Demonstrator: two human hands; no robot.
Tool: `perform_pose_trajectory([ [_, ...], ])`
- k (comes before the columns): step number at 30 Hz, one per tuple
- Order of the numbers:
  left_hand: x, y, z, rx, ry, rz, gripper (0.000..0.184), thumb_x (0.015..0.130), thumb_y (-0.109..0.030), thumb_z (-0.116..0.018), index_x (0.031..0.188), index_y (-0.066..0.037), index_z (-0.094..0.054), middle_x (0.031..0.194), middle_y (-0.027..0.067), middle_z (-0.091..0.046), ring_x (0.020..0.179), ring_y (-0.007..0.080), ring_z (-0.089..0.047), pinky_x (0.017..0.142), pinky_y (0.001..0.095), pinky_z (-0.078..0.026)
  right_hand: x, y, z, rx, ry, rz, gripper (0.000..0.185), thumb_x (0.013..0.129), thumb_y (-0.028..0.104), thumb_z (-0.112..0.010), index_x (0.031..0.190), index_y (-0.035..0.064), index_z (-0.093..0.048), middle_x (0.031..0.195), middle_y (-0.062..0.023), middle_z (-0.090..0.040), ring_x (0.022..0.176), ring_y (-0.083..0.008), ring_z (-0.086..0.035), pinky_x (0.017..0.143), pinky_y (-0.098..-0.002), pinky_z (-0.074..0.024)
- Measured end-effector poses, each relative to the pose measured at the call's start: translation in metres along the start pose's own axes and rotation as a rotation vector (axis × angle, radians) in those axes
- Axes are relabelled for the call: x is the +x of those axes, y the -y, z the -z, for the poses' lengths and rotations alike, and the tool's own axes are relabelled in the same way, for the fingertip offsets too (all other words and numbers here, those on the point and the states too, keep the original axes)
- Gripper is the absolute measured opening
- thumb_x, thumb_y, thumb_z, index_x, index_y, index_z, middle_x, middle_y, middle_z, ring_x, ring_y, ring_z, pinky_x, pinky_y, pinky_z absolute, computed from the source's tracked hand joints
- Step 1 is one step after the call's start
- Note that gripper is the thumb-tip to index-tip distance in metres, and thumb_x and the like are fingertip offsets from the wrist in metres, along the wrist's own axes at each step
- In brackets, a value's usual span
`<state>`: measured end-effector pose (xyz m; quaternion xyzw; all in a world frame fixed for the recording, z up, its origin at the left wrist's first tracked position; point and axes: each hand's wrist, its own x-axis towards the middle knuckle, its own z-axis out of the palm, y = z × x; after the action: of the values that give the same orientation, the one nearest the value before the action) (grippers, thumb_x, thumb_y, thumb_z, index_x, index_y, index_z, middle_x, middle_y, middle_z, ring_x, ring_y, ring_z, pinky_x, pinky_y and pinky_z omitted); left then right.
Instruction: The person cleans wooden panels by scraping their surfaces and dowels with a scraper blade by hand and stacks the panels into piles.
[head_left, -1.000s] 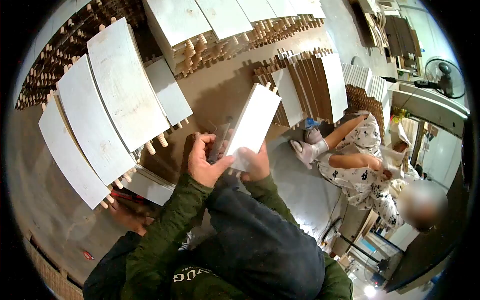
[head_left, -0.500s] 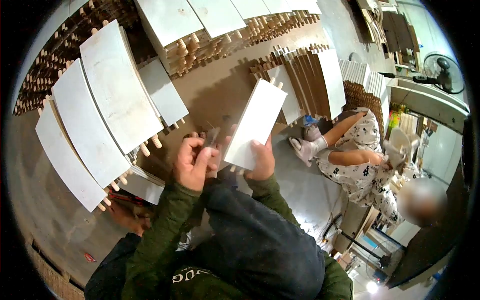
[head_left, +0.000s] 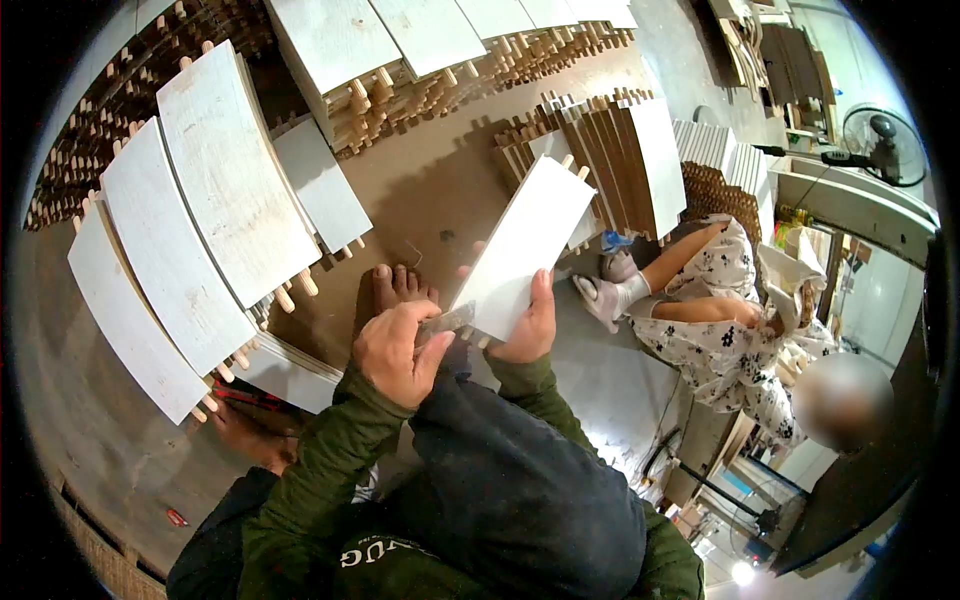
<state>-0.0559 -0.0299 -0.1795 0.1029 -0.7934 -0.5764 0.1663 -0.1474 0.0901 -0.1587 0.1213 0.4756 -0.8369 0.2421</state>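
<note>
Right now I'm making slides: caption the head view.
Left hand holds a thin strip by the end of a white panel in the right hand.

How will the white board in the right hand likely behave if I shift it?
The white board is probably stiff: it shows no visible sag, gripped near its lower end by the right hand. That grip also suggests it is fairly light. The dowels jutting from its upper end could catch if pushed against something.

Grey floor (head_left: 120, 470); 1 fan (head_left: 883, 127) before pale wall (head_left: 865, 55); bright lamp (head_left: 743, 573) lower right.
</note>
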Motion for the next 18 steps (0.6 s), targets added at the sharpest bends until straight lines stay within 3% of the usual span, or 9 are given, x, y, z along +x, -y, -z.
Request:
perform_pose_trajectory([
  [1,-0.0004,0.0001,0.0008,0.0,0.0,0.0,0.026,0.078,-0.017,-0.063,0.095,-0.001,-0.052,0.081,0.0161,-0.058,0.07,0.0339,-0.058,0.061,0.0382,-0.046,-0.0006,0.0006,-0.0002,0.0,0.0,0.0,0.047,0.092,0.038,-0.03,0.13,0.0113,-0.023,0.116,-0.0226,-0.048,0.093,-0.0346,-0.057,0.074,-0.0441,-0.0509],
  [3,-0.0017,-0.0003,0.0019,-0.062,0.036,0.089,0.027,0.078,-0.017,-0.064,0.096,-0.002,-0.051,0.082,0.0164,-0.059,0.071,0.0342,-0.058,0.062,0.0374,-0.046,-0.002,0.0015,-0.0003,-0.025,0.024,-0.005,0.053,0.093,0.04,-0.024,0.129,0.0009,-0.032,0.121,-0.0221,-0.046,0.1,-0.0358,-0.054,0.082,-0.0432,-0.0463],
  [10,-0.0012,-0.0051,0.0041,-0.14,0.09,0.208,0.029,0.078,-0.018,-0.065,0.097,-0.002,-0.05,0.083,0.0171,-0.059,0.075,0.0322,-0.061,0.065,0.0348,-0.048,-0.0008,0.0005,0.0025,-0.074,0.044,0.007,0.054,0.093,0.041,-0.026,0.13,0.0018,-0.031,0.12,-0.0225,-0.046,0.1,-0.0362,-0.054,0.082,-0.0437,-0.0464],
  [12,0.0026,-0.0049,0.0045,-0.191,0.039,0.235,0.026,0.078,-0.017,-0.063,0.095,-0.002,-0.05,0.078,0.0111,-0.057,0.067,0.0203,-0.057,0.063,0.0307,-0.045,-0.0017,0.0001,0.0025,-0.06,0.07,0.014,0.054,0.092,0.041,-0.028,0.131,0.0031,-0.03,0.119,-0.0229,-0.047,0.099,-0.0368,-0.054,0.081,-0.0442,-0.0468],
  [18,0.0013,-0.0072,0.0072,-0.223,0.11,0.292,0.028,0.076,-0.014,-0.063,0.098,-0.003,-0.051,0.078,0.0113,-0.057,0.068,0.019,-0.056,0.065,0.0306,-0.046,-0.0012,0.0019,0.0032,-0.068,0.134,0.016,0.052,0.092,0.04,-0.03,0.128,0.0028,-0.032,0.119,-0.0225,-0.047,0.099,-0.0371,-0.054,0.083,-0.0452,-0.0456],
])
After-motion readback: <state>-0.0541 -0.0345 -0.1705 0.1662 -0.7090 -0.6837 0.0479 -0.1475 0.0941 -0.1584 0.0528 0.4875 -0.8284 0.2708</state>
